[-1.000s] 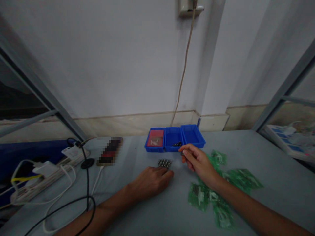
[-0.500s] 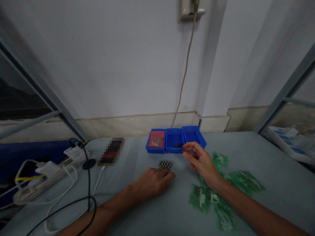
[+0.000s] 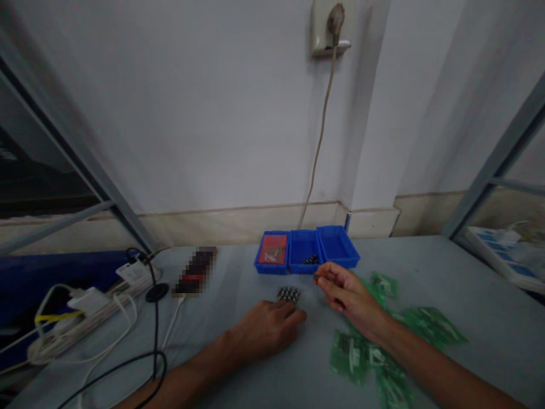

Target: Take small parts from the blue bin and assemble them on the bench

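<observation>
My left hand (image 3: 268,326) rests knuckles-up on the grey table, fingers curled, its fingertips against a small block of dark round parts (image 3: 288,293). My right hand (image 3: 344,292) hovers just in front of three joined blue bins (image 3: 306,250). Its thumb and fingers pinch a tiny dark part (image 3: 315,277). The left bin holds a red-lined bag of small pieces (image 3: 272,254), and the middle bin holds a few dark parts (image 3: 310,260). The right bin looks empty.
Several green plastic bags (image 3: 374,352) lie under and beside my right forearm. A power strip with white and black cables (image 3: 93,307) sits at the left, a dark device (image 3: 196,271) beside it. A cord (image 3: 317,153) runs up the wall to an outlet.
My right hand went forward to the middle bin and has come back a little toward me, still pinched. The view has tilted upward. My left hand stays on the block of parts.
</observation>
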A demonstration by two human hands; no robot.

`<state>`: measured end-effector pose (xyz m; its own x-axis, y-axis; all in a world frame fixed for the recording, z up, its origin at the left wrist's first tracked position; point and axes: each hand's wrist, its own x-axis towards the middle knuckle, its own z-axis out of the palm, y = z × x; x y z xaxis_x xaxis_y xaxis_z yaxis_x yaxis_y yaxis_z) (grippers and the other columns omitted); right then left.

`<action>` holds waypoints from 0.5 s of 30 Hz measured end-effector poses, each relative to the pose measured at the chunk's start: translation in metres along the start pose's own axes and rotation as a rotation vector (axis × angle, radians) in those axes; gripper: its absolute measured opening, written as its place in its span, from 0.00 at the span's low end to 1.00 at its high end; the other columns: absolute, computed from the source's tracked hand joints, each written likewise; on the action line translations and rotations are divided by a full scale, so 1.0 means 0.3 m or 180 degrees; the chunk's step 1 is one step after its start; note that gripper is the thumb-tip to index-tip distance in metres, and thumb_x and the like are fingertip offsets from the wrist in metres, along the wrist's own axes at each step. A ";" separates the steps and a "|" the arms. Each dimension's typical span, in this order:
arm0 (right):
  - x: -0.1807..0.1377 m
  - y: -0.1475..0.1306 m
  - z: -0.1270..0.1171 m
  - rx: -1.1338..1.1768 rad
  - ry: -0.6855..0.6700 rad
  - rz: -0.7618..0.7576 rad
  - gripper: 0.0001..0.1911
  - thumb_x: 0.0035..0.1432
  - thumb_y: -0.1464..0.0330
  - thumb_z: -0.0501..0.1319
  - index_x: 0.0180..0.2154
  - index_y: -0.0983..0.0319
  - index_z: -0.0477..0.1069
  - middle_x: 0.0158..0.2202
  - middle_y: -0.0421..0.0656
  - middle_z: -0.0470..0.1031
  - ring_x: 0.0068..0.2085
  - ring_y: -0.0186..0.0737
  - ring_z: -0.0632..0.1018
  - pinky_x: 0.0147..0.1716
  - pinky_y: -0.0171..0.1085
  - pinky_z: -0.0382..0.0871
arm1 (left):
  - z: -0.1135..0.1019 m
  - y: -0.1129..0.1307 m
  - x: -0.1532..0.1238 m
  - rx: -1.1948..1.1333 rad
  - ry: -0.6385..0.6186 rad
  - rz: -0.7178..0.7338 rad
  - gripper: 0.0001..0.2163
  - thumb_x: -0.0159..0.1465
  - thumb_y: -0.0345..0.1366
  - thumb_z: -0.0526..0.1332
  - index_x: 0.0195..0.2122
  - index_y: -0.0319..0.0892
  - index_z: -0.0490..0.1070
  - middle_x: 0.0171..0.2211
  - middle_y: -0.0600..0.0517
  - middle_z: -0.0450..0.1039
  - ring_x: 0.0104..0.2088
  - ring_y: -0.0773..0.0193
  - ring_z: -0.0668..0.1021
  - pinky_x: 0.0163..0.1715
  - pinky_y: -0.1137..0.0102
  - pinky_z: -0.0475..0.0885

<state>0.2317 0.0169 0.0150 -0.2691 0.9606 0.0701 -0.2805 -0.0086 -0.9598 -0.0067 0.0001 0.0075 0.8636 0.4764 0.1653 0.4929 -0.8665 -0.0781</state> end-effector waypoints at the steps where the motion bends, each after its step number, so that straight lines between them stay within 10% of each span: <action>1: -0.001 -0.002 0.002 0.0050 0.0000 0.0041 0.16 0.59 0.56 0.71 0.39 0.60 0.74 0.28 0.35 0.64 0.22 0.27 0.57 0.16 0.28 0.50 | -0.001 0.000 0.000 0.0011 -0.0014 -0.0005 0.06 0.71 0.29 0.55 0.47 0.41 0.67 0.37 0.51 0.74 0.33 0.59 0.78 0.30 0.68 0.74; 15: -0.005 -0.006 0.011 0.0409 0.0073 0.0363 0.22 0.57 0.51 0.72 0.36 0.61 0.71 0.31 0.38 0.67 0.22 0.25 0.59 0.17 0.28 0.45 | -0.002 -0.006 -0.002 0.0052 0.0048 0.0065 0.02 0.73 0.29 0.54 0.42 0.42 0.64 0.34 0.51 0.73 0.29 0.62 0.76 0.26 0.71 0.70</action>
<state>0.2295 0.0144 0.0175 -0.2852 0.9574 -0.0449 -0.3652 -0.1518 -0.9185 -0.0081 0.0014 0.0080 0.8718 0.4563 0.1783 0.4772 -0.8734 -0.0977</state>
